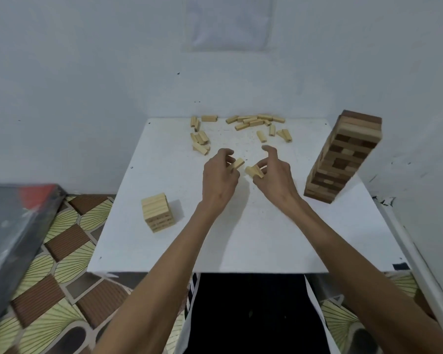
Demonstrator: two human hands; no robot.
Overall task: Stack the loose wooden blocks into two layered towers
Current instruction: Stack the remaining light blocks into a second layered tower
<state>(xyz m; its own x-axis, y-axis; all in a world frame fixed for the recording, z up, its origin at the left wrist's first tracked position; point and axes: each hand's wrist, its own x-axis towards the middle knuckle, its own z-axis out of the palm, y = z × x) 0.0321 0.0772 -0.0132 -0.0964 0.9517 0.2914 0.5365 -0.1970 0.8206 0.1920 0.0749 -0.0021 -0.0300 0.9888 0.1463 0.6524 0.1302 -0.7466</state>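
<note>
In the middle of the frame, our left hand [219, 178] pinches a small pale rectangular wooden block [237, 164] in curled fingers, and our right hand [275, 176] pinches a second pale block [251, 170] over the white table [215, 246]. They look light, stiff and smooth, so we judge a pinch across the long sides holds best. The loose pale blocks [251, 121] lie upper centre, and the short pale block tower [158, 213] stands left of centre.

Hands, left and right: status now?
Left hand: holds a pale wooden block.
Right hand: holds a second pale block.
</note>
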